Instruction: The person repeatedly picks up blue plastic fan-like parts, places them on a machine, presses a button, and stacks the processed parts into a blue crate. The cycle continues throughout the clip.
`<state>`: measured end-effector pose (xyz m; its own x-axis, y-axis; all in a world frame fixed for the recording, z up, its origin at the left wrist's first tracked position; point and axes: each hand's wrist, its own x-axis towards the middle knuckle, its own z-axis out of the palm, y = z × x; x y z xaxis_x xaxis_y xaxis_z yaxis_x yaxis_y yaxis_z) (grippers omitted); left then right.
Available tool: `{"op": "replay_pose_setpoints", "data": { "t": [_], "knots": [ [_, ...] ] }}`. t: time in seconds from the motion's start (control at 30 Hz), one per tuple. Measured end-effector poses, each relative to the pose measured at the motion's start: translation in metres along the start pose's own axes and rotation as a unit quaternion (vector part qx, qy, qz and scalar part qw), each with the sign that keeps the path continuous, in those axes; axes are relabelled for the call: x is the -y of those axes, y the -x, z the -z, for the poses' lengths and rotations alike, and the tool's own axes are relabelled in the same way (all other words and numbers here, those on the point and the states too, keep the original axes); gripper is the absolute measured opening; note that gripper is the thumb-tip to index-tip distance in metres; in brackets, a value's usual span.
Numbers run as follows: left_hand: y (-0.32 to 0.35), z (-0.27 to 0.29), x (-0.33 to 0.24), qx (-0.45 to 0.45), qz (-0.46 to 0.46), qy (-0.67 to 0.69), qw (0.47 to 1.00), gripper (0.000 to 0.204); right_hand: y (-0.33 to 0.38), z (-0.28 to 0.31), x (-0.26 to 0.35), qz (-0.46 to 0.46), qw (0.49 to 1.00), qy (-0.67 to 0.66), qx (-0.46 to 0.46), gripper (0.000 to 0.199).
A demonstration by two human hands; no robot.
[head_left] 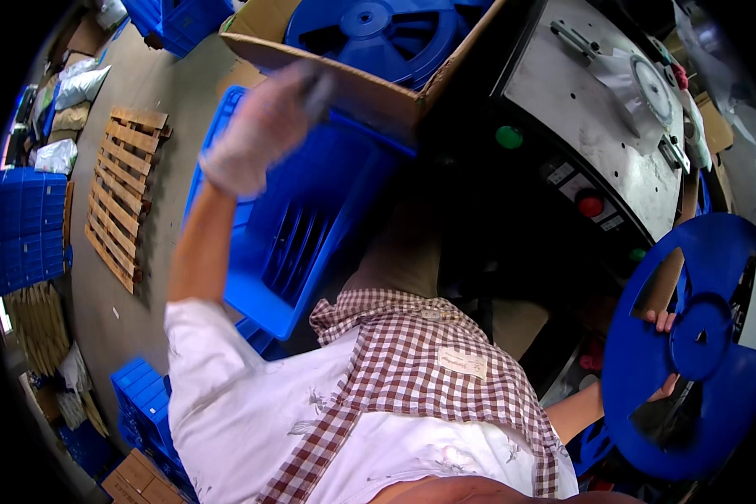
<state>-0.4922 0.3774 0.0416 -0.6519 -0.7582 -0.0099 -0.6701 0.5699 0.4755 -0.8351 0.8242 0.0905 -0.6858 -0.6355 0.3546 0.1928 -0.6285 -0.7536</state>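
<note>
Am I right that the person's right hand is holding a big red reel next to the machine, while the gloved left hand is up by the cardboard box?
Not quite. The head view shows the reel in the right hand is blue, not red. The rest holds: it sits beside the machine, and the gloved left hand is raised by the cardboard box.

A reel (pixel 370 25) lies in the cardboard box (pixel 370 92), left of the machine (pixel 596 126).

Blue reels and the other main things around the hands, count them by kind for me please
Blue reel: 2, one held by the right hand at, one in the box
Cardboard box: 1
Blue crate under the gloved left hand: 1
Wooden pallet: 1
Total: 5
</note>
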Motion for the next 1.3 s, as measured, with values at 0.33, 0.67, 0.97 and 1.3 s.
{"op": "replay_pose_setpoints", "data": {
  "t": [0.33,0.67,0.97,1.3],
  "knots": [
    [-0.241,-0.004,0.050,0.071,-0.056,-0.507,0.857,0.092,0.029,0.022,0.030,0.041,0.987,0.078,-0.133,0.069],
    [-0.165,0.088,-0.034,-0.177,-0.040,-0.327,0.927,0.067,0.021,-0.006,0.032,0.024,0.997,0.027,-0.069,0.067],
    [-0.009,-0.031,-0.108,-0.088,-0.243,0.563,0.785,0.058,-0.008,-0.081,-0.039,-0.043,0.968,0.244,-0.040,0.062],
    [0.112,-0.100,-0.272,0.038,-0.301,0.786,0.539,0.058,0.005,-0.108,-0.055,0.065,0.889,0.445,0.084,0.064]
  ]
}}
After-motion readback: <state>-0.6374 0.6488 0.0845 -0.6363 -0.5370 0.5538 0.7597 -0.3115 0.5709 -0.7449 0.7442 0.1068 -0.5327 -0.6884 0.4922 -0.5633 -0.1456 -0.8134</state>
